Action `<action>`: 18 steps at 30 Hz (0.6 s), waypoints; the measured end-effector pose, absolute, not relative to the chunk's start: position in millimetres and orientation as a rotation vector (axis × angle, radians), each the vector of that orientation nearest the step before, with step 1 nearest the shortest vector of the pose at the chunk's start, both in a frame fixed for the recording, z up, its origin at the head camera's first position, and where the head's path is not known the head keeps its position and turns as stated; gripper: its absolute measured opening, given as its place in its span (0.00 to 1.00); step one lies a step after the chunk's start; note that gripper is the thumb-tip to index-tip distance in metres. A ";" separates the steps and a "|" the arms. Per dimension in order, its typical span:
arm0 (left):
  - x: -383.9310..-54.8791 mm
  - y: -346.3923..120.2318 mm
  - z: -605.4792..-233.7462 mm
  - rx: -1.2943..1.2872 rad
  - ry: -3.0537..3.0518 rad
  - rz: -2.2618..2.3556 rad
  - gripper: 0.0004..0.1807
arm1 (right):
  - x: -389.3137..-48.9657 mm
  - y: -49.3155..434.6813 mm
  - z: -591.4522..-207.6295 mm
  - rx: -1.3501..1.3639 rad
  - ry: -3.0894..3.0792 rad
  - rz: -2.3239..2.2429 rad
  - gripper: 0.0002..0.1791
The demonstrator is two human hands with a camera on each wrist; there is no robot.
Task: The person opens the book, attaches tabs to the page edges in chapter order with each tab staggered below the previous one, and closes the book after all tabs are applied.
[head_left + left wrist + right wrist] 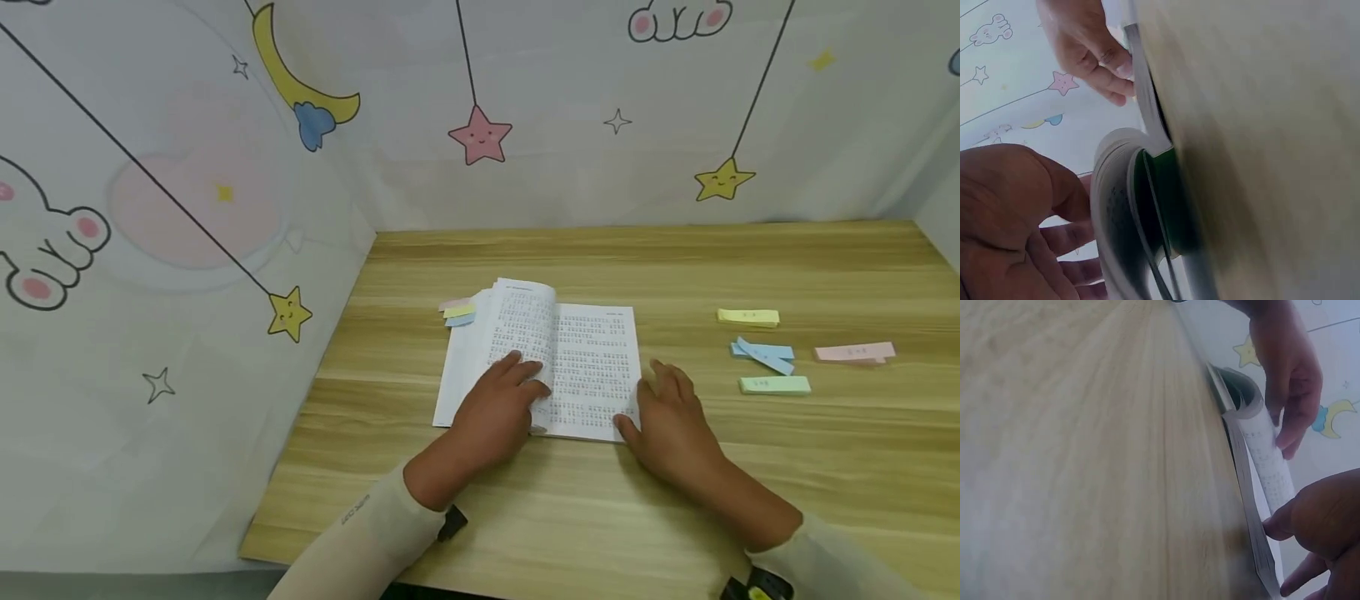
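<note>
Left hand (497, 408) relaxed on pages (523, 321), my right hand (670, 423) spread at the book's (596, 367) edge; three tabs (460, 312) protrude, strips (775, 386) lie unused.

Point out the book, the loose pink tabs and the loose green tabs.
Book (585, 362): head view, right-hand page.
Pink tabs (851, 353): head view, face of top tab.
Green tabs (775, 386): head view, middle of top.

Head view is facing forward-down from the desk's near edge (487, 577); low, close wrist views are sharing the book (596, 367).
</note>
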State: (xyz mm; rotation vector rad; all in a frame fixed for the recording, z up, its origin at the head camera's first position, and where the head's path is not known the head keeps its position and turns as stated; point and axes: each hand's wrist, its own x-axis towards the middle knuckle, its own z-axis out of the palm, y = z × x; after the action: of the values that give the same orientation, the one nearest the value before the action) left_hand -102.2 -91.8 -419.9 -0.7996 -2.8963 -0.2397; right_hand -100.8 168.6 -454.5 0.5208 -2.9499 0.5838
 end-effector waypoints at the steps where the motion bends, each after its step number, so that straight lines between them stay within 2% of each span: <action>1: -102.2 -90.9 -420.1 -0.815 -2.904 -0.259 0.14 | -100.4 168.9 -455.3 0.518 -2.947 0.582 0.34; 4: -102.0 -89.4 -420.7 -0.795 -2.922 -0.299 0.11 | -100.3 168.7 -455.5 0.494 -2.933 0.583 0.36; 13: -99.3 -90.5 -418.2 -0.672 -2.959 -0.343 0.15 | -99.6 167.9 -454.5 0.483 -2.922 0.606 0.33; 16: -99.4 -90.3 -418.3 -0.625 -2.991 -0.429 0.24 | -99.2 164.7 -454.9 0.561 -2.865 0.754 0.36; 18: -99.8 -89.8 -417.8 -0.586 -2.995 -0.521 0.32 | -97.2 162.1 -454.2 0.730 -2.832 0.896 0.39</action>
State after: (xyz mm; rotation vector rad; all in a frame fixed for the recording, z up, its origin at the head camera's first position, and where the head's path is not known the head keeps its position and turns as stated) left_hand -99.8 -89.8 -417.8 -0.5856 -2.9945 -0.5210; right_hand -97.2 162.1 -454.2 0.7301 -2.8323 0.8957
